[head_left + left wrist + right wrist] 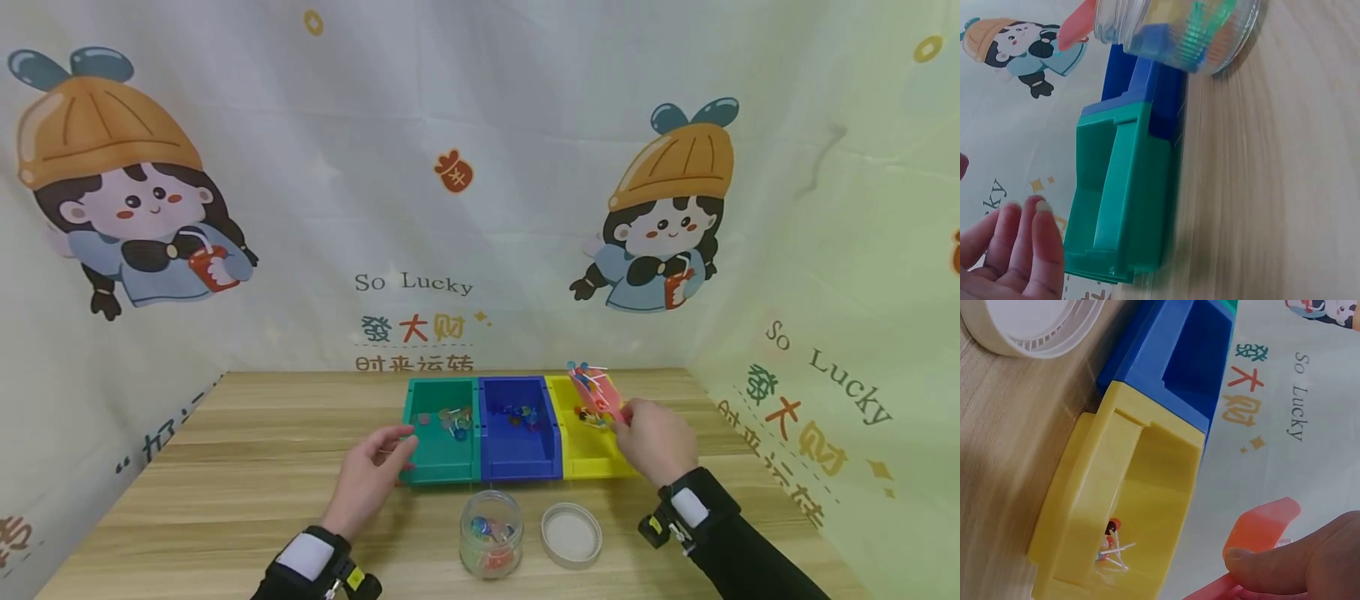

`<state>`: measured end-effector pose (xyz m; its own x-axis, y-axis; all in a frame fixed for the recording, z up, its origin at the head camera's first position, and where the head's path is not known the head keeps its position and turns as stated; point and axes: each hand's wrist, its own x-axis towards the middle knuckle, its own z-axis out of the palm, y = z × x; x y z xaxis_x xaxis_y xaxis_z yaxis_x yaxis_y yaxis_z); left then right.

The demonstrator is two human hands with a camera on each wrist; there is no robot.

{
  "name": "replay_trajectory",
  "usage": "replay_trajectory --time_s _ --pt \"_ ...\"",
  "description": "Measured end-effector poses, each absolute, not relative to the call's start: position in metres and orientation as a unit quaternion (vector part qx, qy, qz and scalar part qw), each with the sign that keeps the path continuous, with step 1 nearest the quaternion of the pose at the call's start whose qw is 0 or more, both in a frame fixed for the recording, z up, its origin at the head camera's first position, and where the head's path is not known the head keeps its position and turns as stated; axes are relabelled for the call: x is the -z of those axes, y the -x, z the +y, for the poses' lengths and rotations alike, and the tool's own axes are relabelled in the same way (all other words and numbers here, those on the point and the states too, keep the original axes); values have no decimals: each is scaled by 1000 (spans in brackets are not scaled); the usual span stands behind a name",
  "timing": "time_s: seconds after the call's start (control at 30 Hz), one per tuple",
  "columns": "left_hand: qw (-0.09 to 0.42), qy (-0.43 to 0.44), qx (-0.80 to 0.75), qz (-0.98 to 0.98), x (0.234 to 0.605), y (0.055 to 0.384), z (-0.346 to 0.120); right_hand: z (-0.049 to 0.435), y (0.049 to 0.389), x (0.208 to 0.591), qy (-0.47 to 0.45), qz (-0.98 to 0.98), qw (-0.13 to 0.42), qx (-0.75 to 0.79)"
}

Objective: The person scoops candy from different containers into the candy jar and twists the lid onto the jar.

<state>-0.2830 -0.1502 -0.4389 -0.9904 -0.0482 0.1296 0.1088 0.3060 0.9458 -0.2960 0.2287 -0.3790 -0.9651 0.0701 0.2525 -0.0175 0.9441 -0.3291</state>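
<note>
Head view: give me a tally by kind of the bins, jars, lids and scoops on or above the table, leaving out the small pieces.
Bins: 3 (green bin, blue bin, yellow bin)
Jars: 1 (clear jar)
Lids: 1 (white lid)
Scoops: 1 (pink scoop, held in the right hand)
Total: 6

The right-wrist view's lower edge crops the pink scoop (1260, 526).

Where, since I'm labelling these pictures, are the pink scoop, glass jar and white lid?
Pink scoop (607, 397), head view, its body.
Glass jar (468, 543), head view, left wall.
White lid (572, 534), head view, center.
</note>
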Motion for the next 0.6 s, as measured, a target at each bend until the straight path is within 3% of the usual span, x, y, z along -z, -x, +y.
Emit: replay_trajectory --time_s 0.6 --pt "-51 117 600 -789 449 256 -128 230 265 364 -33 -968 151 -200"
